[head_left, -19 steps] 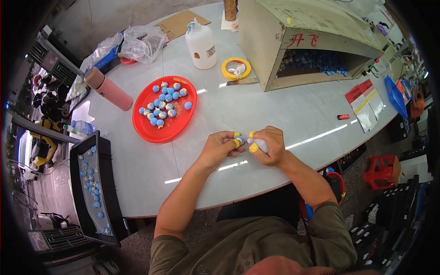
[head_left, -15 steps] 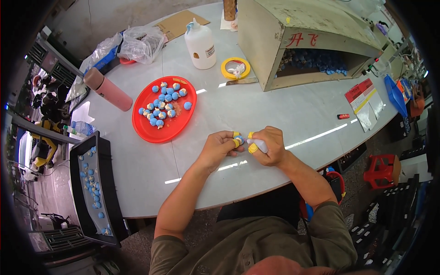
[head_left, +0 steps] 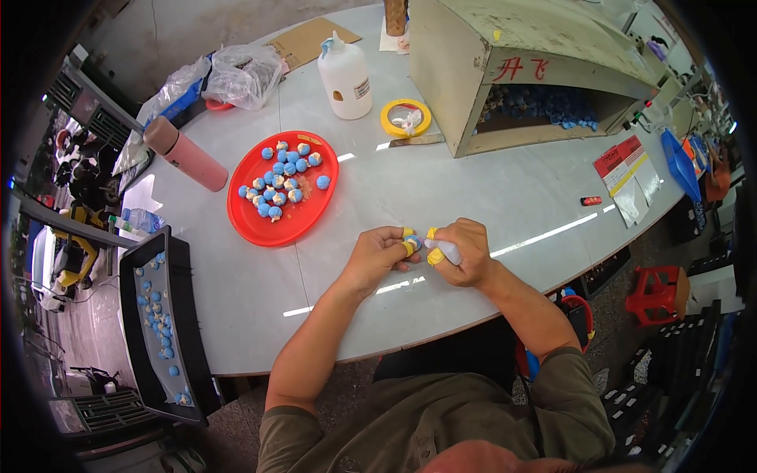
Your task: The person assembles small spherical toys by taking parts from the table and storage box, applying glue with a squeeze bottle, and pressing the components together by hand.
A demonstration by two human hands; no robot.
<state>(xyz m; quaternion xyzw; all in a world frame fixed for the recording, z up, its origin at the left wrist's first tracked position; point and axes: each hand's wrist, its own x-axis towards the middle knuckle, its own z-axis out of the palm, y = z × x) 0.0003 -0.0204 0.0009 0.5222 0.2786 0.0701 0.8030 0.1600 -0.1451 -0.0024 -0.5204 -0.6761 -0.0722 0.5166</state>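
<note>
Above the table's near middle, my left hand [head_left: 377, 257] pinches a small blue-and-cream ball [head_left: 414, 242] between yellow-taped fingertips. Facing it, my right hand [head_left: 471, 252] is closed around a small whitish squeeze bottle [head_left: 450, 251], also with yellow tape on the fingers. The bottle's tip points at the ball and is very close; whether they touch I cannot tell. Left of my hands lies a round red tray [head_left: 315, 213] with several blue-and-cream balls, some with pale, ragged bits.
A black tray [head_left: 189, 331] with more balls stands at the left edge. Behind are a pink flask [head_left: 193, 160], a white bottle [head_left: 344, 79], a yellow tape roll [head_left: 385, 118] and a metal box [head_left: 441, 79] holding blue pieces. A red lighter-like object [head_left: 590, 201] lies right.
My hands stay almost in place. The ball has turned or shifted slightly in my left fingers, and the bottle tip has moved minimally.
</note>
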